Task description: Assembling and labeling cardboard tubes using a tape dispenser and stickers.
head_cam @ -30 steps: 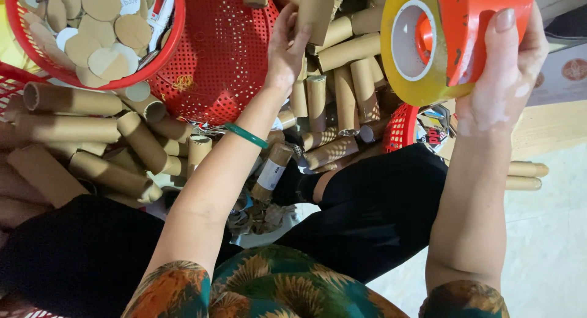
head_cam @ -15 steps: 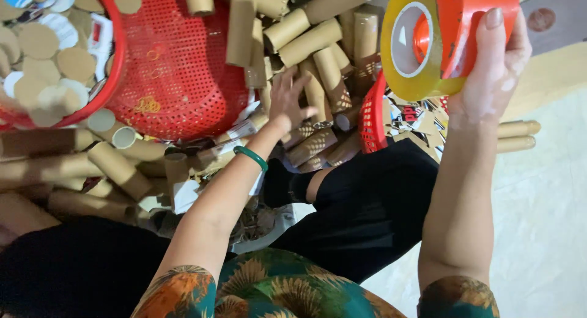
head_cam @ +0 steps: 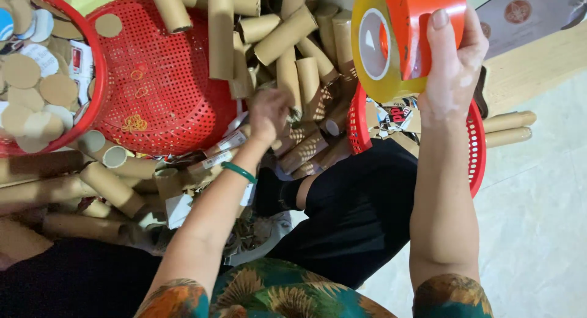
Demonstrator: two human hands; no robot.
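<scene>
A pale tiled floor [head_cam: 538, 232] runs under a person who sits among heaps of brown cardboard tubes. Nearest the camera are a leaf-patterned top and black trousers [head_cam: 361, 214], the knees spread so that the work lies between them. The right hand [head_cam: 449, 67] is lifted close to the face, fingers and thumb clamped around an orange tape dispenser [head_cam: 422, 25] that carries a fat yellowish roll of tape [head_cam: 382, 49]; it is held upright and clear of the clutter, probably to keep the sticky end off the pile. The left hand [head_cam: 269, 116], with a green bangle [head_cam: 238, 171] at the wrist, reaches down into the tube pile [head_cam: 293, 67]; it is blurred, and whether its fingers close on a tube I cannot tell. Behind the right forearm sits a small red basket [head_cam: 476, 141] with printed paper scraps. Further out, a red perforated basket [head_cam: 165, 92] lies tipped on the tubes with a few rubber bands inside, and at the far left a red bowl [head_cam: 95, 80] holds round cardboard discs [head_cam: 24, 70], sorted apart from the tubes.
</scene>
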